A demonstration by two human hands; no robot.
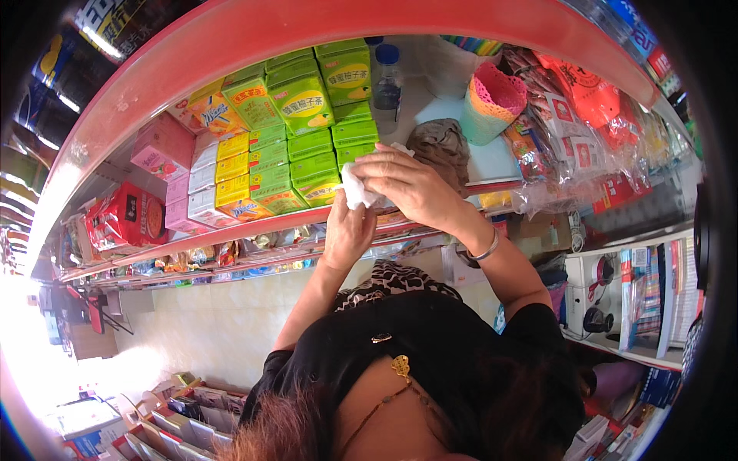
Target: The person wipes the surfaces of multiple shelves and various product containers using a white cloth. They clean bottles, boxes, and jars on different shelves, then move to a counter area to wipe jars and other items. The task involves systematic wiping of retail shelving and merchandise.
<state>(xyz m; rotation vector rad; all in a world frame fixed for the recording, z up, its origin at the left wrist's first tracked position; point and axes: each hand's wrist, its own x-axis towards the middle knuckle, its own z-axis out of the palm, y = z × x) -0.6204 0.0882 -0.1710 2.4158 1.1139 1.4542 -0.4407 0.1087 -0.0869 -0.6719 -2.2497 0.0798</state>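
Note:
A crumpled white tissue (pixel 358 193) is held between both hands at the front of a shelf of drink cartons. My left hand (pixel 349 230) grips its lower edge from below with thumb and fingers. Over its right side bends my right hand (pixel 418 187), fingers close together and pressing on it. Whether something lies inside the tissue is hidden. Just behind and left of the hands stand stacked green drink cartons (pixel 311 167), with yellow cartons (pixel 232 173) beside them. A grey-brown crumpled cloth (pixel 441 147) lies right behind my right hand.
A red shelf edge (pixel 277 222) runs below the cartons. Pink cartons (pixel 164 147) and a red noodle packet (pixel 127 216) stand left. Rightward are a blue-capped bottle (pixel 387 80), a lacy pink-and-green holder (pixel 490 109) and plastic-bagged packets (pixel 576 127). An upper red shelf (pixel 346 20) overhangs the hands.

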